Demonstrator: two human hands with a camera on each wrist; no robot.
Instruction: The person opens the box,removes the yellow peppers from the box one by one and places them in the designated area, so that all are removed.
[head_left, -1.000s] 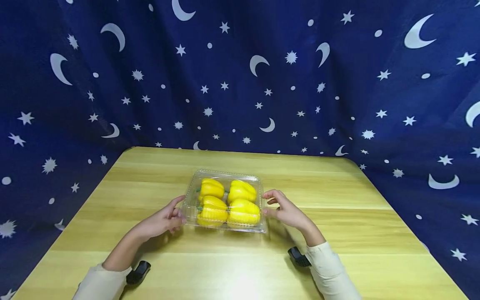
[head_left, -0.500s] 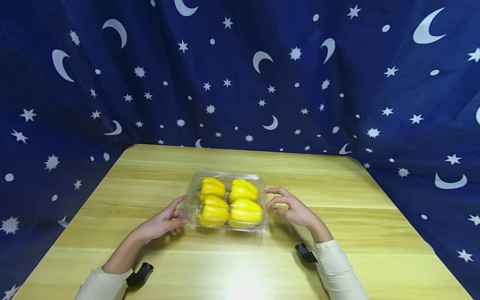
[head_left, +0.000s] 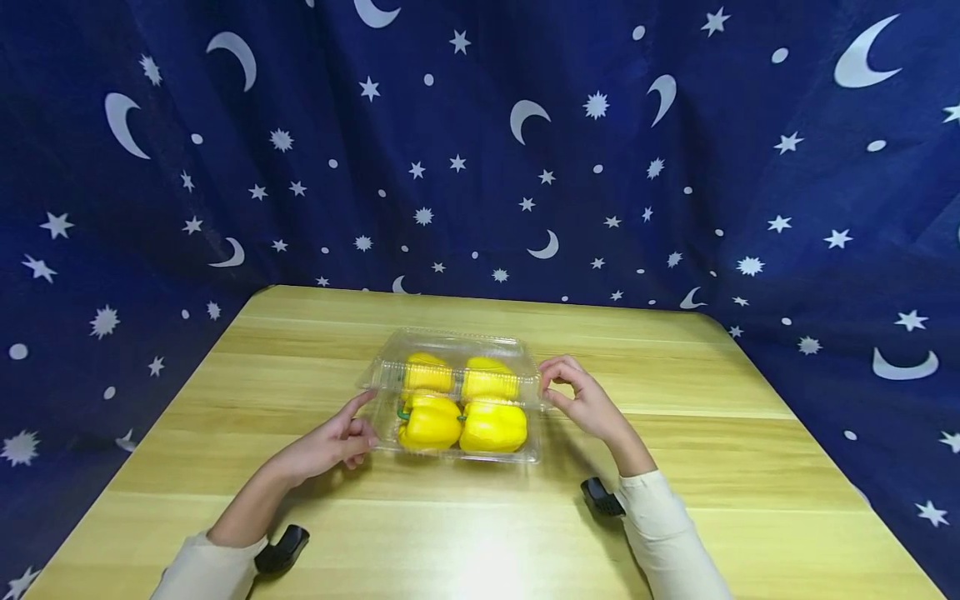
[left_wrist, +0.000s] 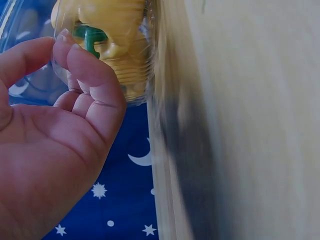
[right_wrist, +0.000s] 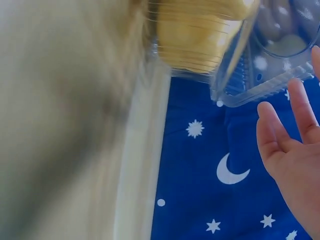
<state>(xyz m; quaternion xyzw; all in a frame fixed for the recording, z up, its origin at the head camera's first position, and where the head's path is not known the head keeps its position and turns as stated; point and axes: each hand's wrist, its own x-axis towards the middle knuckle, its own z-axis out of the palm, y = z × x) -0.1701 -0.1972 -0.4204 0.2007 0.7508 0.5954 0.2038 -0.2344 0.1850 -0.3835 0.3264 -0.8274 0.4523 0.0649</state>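
Note:
A clear plastic clamshell box (head_left: 534,450) holds several yellow bell peppers (head_left: 493,427) with green stems. Its hinged lid (head_left: 384,377) stands partly raised, tilted with the front edge up over the rear peppers. At the box's left side, my left hand (head_left: 330,446) pinches the rim between thumb and forefinger; the left wrist view shows those fingertips close together at the clear wall, beside a green stem (left_wrist: 91,40). My right hand (head_left: 588,408) pinches the lid's right front corner. In the right wrist view this hand (right_wrist: 300,155) is cut off by the frame edge, hiding the grip.
The box rests on a light wood-grain table (head_left: 300,533). Behind and beside the table hangs a dark blue curtain (head_left: 465,225) with white moons and stars. A black wrist camera (head_left: 281,550) sits below the left wrist, and another (head_left: 602,497) below the right.
The lid has risen from lying down over the box. My right hand drew slightly away from the box, then came back to the lid's corner and moved up. My left hand stayed at the left side.

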